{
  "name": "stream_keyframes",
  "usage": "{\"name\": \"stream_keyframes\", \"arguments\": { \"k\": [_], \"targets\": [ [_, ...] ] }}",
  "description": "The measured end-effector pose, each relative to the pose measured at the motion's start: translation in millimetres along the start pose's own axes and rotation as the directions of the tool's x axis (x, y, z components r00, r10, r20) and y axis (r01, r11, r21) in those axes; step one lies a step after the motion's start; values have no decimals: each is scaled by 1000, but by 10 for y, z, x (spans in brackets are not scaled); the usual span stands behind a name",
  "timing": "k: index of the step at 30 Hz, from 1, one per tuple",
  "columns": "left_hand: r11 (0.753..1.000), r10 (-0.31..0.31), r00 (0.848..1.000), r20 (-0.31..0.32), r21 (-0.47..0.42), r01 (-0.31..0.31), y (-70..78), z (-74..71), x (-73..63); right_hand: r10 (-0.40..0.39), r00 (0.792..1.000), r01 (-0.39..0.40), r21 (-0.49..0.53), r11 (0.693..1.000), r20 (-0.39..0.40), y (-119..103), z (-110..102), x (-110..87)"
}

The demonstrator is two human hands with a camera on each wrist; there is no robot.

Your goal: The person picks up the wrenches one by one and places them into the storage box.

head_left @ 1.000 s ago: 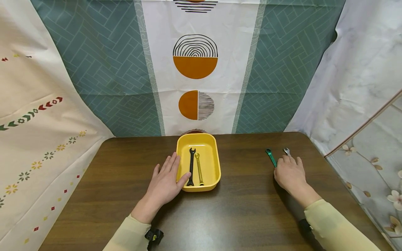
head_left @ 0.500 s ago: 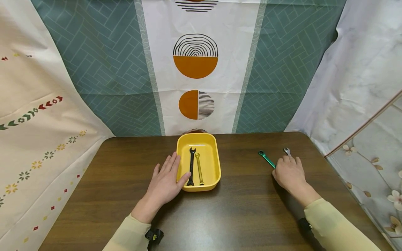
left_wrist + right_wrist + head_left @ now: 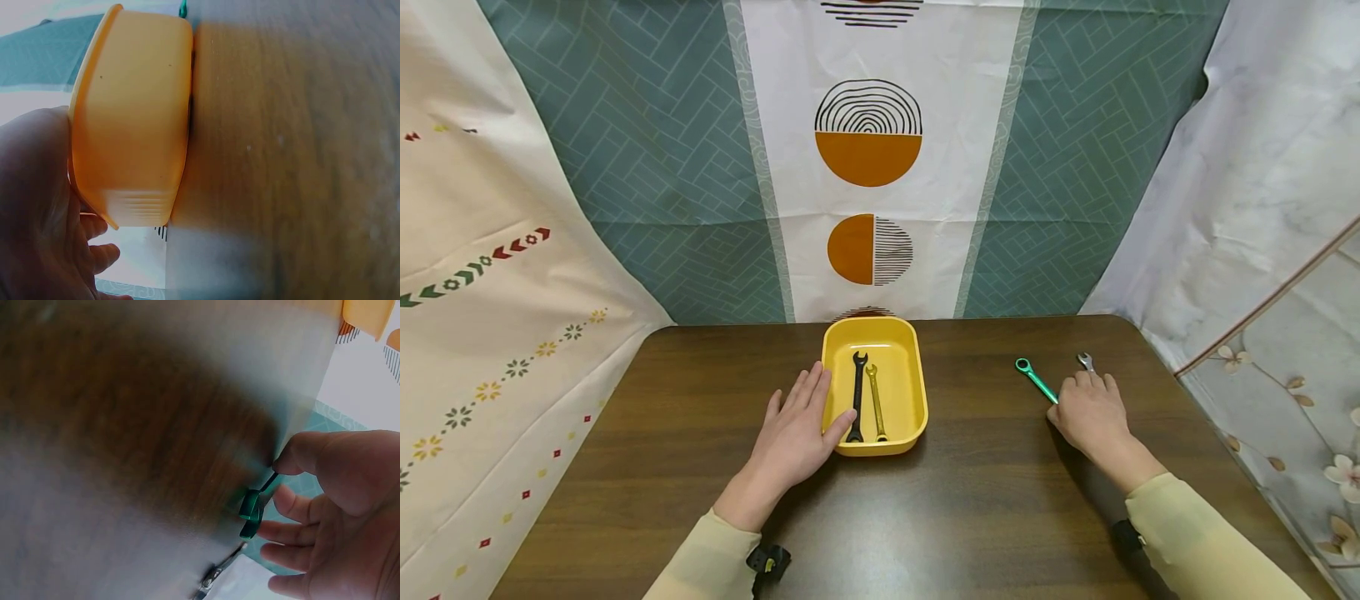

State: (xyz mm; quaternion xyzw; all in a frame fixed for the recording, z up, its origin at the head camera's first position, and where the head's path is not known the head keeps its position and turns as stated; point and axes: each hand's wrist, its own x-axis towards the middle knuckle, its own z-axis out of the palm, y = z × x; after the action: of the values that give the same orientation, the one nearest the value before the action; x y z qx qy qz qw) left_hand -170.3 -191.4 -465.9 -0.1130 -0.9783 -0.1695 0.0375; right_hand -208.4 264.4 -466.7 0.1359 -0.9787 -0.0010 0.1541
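My right hand (image 3: 1092,412) pinches a green wrench (image 3: 1036,381) between thumb and fingers; its ring end points up and left, and the right wrist view shows its open-jaw end (image 3: 250,514) near the fingertips. Beyond the fingers lies a silver wrench (image 3: 1086,361), partly hidden by the hand. My left hand (image 3: 797,437) rests with straight fingers along the left rim of a yellow tray (image 3: 912,379), its thumb over the near left corner. Inside the tray lie a black wrench (image 3: 858,392) and, to its right, a gold wrench (image 3: 876,404). The left wrist view shows the tray's outer wall (image 3: 134,119).
The tray stands near the far edge of a brown wooden table (image 3: 955,517). Behind it hangs a patterned curtain (image 3: 685,192), with light cloths (image 3: 497,358) along the sides. Bare tabletop lies between the tray and the right hand.
The green wrench's ring end has swung to the left, away from the silver wrench. My right hand has shifted slightly left. My left hand and the tray have stayed put.
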Motion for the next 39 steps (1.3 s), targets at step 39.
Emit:
{"name": "stream_keyframes", "arguments": {
  "k": [39],
  "targets": [
    [1000,9,1000,-1,2,-9,-1,2,-5,-51,999,51,23,998,-6,-186,-37,32]
  ]
}}
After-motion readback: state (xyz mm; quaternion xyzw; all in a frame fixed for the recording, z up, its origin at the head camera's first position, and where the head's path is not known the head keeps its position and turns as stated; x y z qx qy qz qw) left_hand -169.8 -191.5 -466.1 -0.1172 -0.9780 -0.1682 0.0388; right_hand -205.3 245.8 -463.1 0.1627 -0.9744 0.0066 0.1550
